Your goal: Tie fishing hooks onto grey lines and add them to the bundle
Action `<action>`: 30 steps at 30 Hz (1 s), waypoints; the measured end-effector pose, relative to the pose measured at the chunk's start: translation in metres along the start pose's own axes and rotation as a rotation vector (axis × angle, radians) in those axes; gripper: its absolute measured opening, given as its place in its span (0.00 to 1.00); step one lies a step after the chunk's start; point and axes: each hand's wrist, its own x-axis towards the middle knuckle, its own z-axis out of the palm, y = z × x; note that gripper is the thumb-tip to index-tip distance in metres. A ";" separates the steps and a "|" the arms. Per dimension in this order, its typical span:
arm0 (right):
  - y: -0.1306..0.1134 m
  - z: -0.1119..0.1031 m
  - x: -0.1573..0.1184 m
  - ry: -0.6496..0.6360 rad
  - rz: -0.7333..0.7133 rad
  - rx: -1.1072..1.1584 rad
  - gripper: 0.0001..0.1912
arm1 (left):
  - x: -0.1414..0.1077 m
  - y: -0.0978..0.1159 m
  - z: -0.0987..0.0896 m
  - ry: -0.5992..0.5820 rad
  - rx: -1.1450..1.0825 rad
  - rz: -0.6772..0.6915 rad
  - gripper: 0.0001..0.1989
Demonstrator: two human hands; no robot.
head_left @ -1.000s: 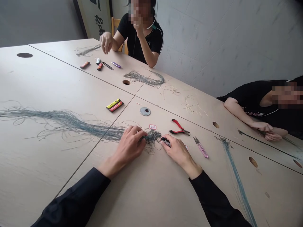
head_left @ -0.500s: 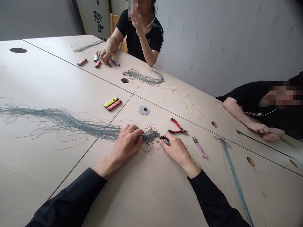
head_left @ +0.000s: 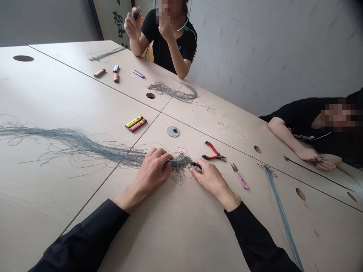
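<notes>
A pale wood-toned desk (head_left: 181, 234) made of joined panels fills the view, with a long hank of grey-blue line (head_left: 79, 143) running across it toward the person's hands. The hank ends in a tangled clump (head_left: 180, 163) on the near panel, between the two hands. The left hand (head_left: 150, 177) is curled, its fingers pinching the clump's near edge. The right hand (head_left: 211, 177) is closed around a small black tool (head_left: 196, 167), whose tip sits just beside the clump. Red-handled pliers (head_left: 212, 152) and pink-handled thread snips (head_left: 239, 178) lie beyond the right hand. A small red-bordered paper tag (head_left: 182, 150) lies just beyond the clump, and a metal washer (head_left: 173, 131) lies farther off.
</notes>
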 end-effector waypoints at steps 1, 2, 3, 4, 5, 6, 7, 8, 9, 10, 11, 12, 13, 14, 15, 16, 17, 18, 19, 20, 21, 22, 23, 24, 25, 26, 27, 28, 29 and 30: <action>0.000 -0.001 0.000 -0.005 -0.003 0.002 0.06 | 0.000 0.000 0.000 0.002 0.000 -0.001 0.11; -0.001 -0.001 0.000 -0.008 -0.006 0.006 0.06 | 0.000 0.000 0.000 0.003 -0.001 -0.002 0.11; -0.001 -0.002 0.000 -0.009 -0.008 0.012 0.06 | 0.000 0.000 0.000 0.004 -0.001 -0.002 0.11; -0.001 -0.004 0.000 -0.011 -0.009 0.019 0.07 | 0.000 -0.001 0.000 0.005 -0.001 -0.002 0.11; 0.000 -0.005 -0.001 -0.011 -0.011 0.027 0.08 | 0.000 -0.001 0.000 0.006 -0.001 -0.001 0.11; 0.000 -0.006 -0.001 -0.012 -0.013 0.035 0.09 | 0.000 -0.001 0.000 0.006 -0.002 0.001 0.11; 0.001 -0.007 -0.002 -0.011 -0.014 0.042 0.10 | 0.000 -0.001 0.000 0.008 -0.002 0.002 0.11; 0.002 -0.008 -0.002 -0.008 -0.014 0.049 0.10 | 0.000 -0.001 0.000 0.010 -0.002 0.001 0.11; 0.003 -0.009 -0.002 -0.003 -0.013 0.056 0.10 | 0.000 -0.001 0.001 0.011 -0.001 0.001 0.11; 0.004 -0.010 -0.003 0.005 -0.013 0.061 0.10 | 0.000 -0.001 0.001 0.011 0.000 0.001 0.11; 0.005 -0.010 -0.003 0.012 -0.012 0.067 0.10 | 0.000 -0.001 0.001 0.012 0.001 0.000 0.11; 0.006 -0.011 -0.003 0.020 -0.010 0.071 0.10 | 0.000 -0.001 0.001 0.011 0.002 0.000 0.11; 0.006 -0.011 -0.003 0.029 -0.005 0.075 0.10 | 0.000 -0.001 0.001 0.010 0.003 0.000 0.11; 0.006 -0.012 -0.003 0.040 0.001 0.078 0.10 | 0.000 -0.001 0.001 0.011 0.003 -0.001 0.11; 0.006 -0.013 -0.003 0.051 0.008 0.080 0.10 | 0.000 -0.001 0.001 0.013 0.003 -0.002 0.11; 0.005 -0.013 -0.003 0.062 0.014 0.082 0.09 | 0.000 -0.001 0.000 0.016 0.002 -0.004 0.11; 0.005 -0.013 -0.003 0.074 0.018 0.085 0.09 | 0.000 -0.001 0.000 0.018 0.002 -0.005 0.11; 0.004 -0.014 -0.003 0.085 0.021 0.087 0.08 | 0.000 -0.001 0.000 0.019 0.001 -0.007 0.11; 0.004 -0.014 -0.003 0.095 0.022 0.088 0.08 | 0.000 -0.001 0.000 0.021 -0.001 -0.006 0.11; 0.004 -0.013 -0.003 0.105 0.023 0.089 0.08 | 0.000 -0.001 0.000 0.023 -0.002 -0.006 0.11; 0.004 -0.013 -0.002 0.113 0.025 0.089 0.08 | 0.000 -0.001 0.000 0.024 -0.002 -0.005 0.11; 0.005 -0.013 -0.002 0.121 0.028 0.090 0.08 | 0.000 -0.001 0.000 0.025 -0.001 -0.004 0.11; 0.005 -0.012 -0.002 0.125 0.031 0.092 0.08 | 0.000 -0.001 0.000 0.027 0.000 -0.003 0.11; 0.005 -0.012 -0.002 0.126 0.035 0.096 0.08 | 0.000 -0.001 0.000 0.028 0.002 -0.001 0.11; 0.006 -0.012 -0.002 0.126 0.039 0.101 0.08 | 0.000 -0.001 0.000 0.029 0.003 -0.001 0.11; 0.006 -0.012 -0.002 0.126 0.042 0.106 0.08 | 0.000 -0.001 0.000 0.030 0.004 -0.002 0.11; 0.006 -0.012 -0.002 0.126 0.045 0.113 0.08 | 0.000 -0.001 0.000 0.032 0.003 -0.002 0.11; 0.007 -0.013 -0.002 0.125 0.048 0.121 0.08 | 0.000 -0.001 0.000 0.034 0.001 -0.003 0.11; 0.007 -0.013 -0.002 0.121 0.049 0.133 0.08 | 0.000 -0.001 0.000 0.036 -0.001 -0.003 0.11; 0.007 -0.014 -0.002 0.108 0.048 0.149 0.08 | 0.000 -0.001 0.000 0.037 -0.003 -0.003 0.11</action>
